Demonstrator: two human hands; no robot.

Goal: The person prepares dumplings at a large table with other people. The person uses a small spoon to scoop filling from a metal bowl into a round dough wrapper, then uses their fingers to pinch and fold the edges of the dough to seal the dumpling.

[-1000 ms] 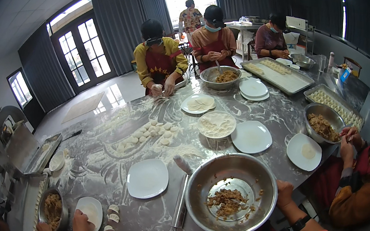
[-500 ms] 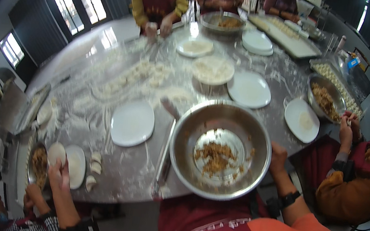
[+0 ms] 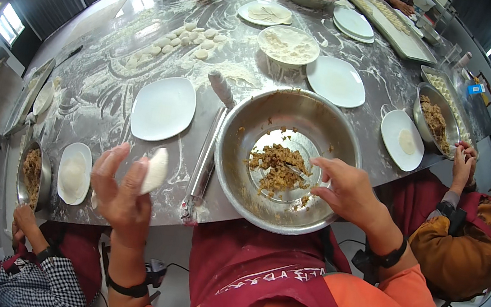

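Note:
My left hand is raised over the table's front edge, pinching a round white dough wrapper that stands nearly on edge. In front of me is a large steel bowl with brown minced filling at its bottom. My right hand reaches over the bowl's right side, thumb and forefinger apart. A small, pale, thin object sticks in the filling close to those fingertips; its kind is unclear. Behind my left hand, a small pale piece is mostly hidden.
A rolling pin and a steel bar lie left of the bowl. Nearby are white plates, a plate of flour and dough pieces. Co-workers work at both sides; others stand across the table.
My left hand has brought the wrapper rightward from beside the left plate. My right hand has left the bowl's right rim and moved over the filling. The view has tilted down.

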